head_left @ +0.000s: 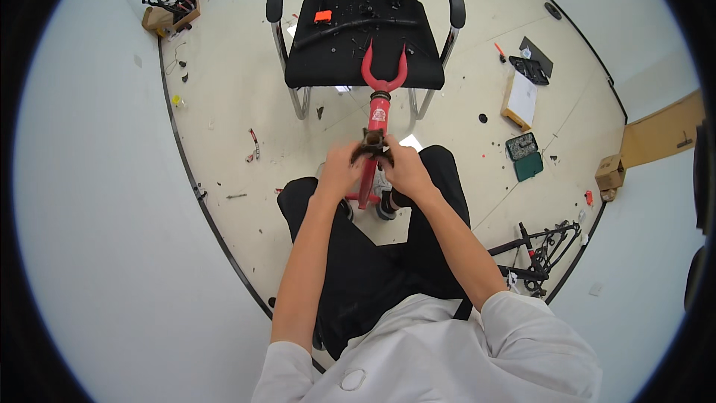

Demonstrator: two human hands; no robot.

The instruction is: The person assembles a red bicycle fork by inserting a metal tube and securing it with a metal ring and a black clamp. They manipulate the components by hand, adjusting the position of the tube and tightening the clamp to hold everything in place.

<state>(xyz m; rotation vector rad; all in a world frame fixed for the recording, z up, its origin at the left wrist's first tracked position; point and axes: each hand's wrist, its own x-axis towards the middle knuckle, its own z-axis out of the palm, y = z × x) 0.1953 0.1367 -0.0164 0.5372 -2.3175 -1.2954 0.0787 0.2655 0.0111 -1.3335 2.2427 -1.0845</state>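
A red bicycle frame [368,183] stands between my knees, and its red fork [385,75] points away from me toward the chair. At the near end of the head tube sits a dark handlebar stem [373,142] with its clamp opening facing up. My left hand [341,172] is closed on the stem's left side. From the other side my right hand [406,169] grips the same stem, its thumb close to the clamp. The fingers beneath the stem are hidden. The fork tips overlap the front of the chair seat in this view.
A black armchair [313,67] stands ahead, with a black tube [358,24], an orange piece [323,16] and small parts on its seat. To the right lie a green case [529,166], a white-topped box [520,101] and a black bicycle frame [537,257]. Loose parts litter the floor at left.
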